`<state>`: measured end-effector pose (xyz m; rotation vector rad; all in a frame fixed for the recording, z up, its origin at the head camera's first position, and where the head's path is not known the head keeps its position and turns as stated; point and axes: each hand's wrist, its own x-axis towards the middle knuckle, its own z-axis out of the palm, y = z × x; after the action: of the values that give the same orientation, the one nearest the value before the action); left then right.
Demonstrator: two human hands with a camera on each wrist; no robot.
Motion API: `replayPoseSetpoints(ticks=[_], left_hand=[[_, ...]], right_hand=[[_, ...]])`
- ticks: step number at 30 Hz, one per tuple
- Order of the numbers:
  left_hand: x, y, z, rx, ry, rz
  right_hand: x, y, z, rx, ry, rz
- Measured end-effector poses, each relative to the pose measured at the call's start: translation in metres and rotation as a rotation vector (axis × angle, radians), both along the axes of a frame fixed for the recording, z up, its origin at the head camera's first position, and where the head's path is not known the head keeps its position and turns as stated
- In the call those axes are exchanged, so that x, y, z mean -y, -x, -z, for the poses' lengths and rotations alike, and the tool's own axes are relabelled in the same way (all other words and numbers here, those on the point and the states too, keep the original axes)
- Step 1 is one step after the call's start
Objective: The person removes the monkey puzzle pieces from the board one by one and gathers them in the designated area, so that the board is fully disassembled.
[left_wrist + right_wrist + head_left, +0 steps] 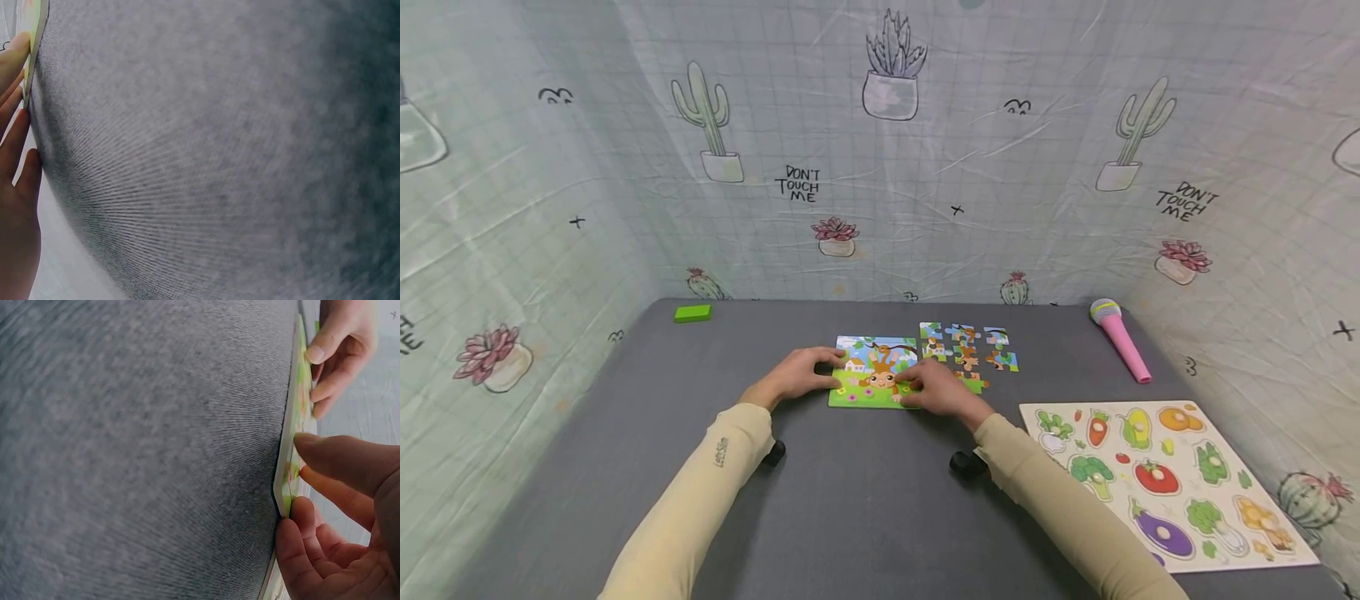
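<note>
A monkey jigsaw puzzle (868,395) in a flat board lies on the grey table, with a house, flowers and green grass in its picture. At its left edge is my left hand (801,372), thumb and fingertips touching the board's rim and surface. My right hand (942,388) lies over the lower right corner; thumb and index fingertips rest on the picture, and the other fingers bend beside the edge in the right wrist view. Those fingers cover part of that corner. Loose jigsaw pieces (966,358) sit just right of the board, some partly behind the right hand.
A wooden vegetable puzzle board (1120,446) lies at the right front, beside the right forearm. Farther back is a pink toy microphone (1126,343). A green block (692,313) sits at the back left. Printed cloth (865,200) walls the table's back and sides.
</note>
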<state>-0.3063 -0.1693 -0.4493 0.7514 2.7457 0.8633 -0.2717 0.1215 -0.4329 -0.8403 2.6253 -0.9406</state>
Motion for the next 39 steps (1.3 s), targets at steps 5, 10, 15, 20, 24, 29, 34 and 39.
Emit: replayPoseSetpoints(ticks=[5,10,15,20,24,29,34,39], left_hand=[[0.001,0.001,0.001,0.007,-0.005,-0.006],[0.000,0.000,0.000,0.005,-0.005,-0.004],[0.000,-0.001,-0.002,-0.001,-0.009,0.007],[0.000,-0.001,-0.001,0.006,-0.019,-0.004],[0.000,-0.002,-0.001,0.003,-0.015,-0.002],[0.000,-0.002,-0.003,0.009,-0.016,-0.002],[0.000,-0.003,-0.005,0.015,-0.012,0.000],[0.000,-0.003,-0.005,0.022,0.000,0.003]], right_hand=[[0.003,0.000,0.001,-0.010,-0.023,0.016],[0.003,0.002,0.001,-0.027,-0.021,-0.013],[0.003,0.002,-0.002,-0.067,-0.041,-0.057],[0.006,0.000,-0.005,-0.107,-0.062,-0.074],[0.009,0.000,-0.005,-0.094,-0.115,-0.029],[0.012,-0.002,-0.008,-0.075,-0.126,0.007],[0.012,-0.002,-0.008,-0.077,-0.095,0.015],[0.011,-0.001,-0.005,-0.106,-0.078,0.021]])
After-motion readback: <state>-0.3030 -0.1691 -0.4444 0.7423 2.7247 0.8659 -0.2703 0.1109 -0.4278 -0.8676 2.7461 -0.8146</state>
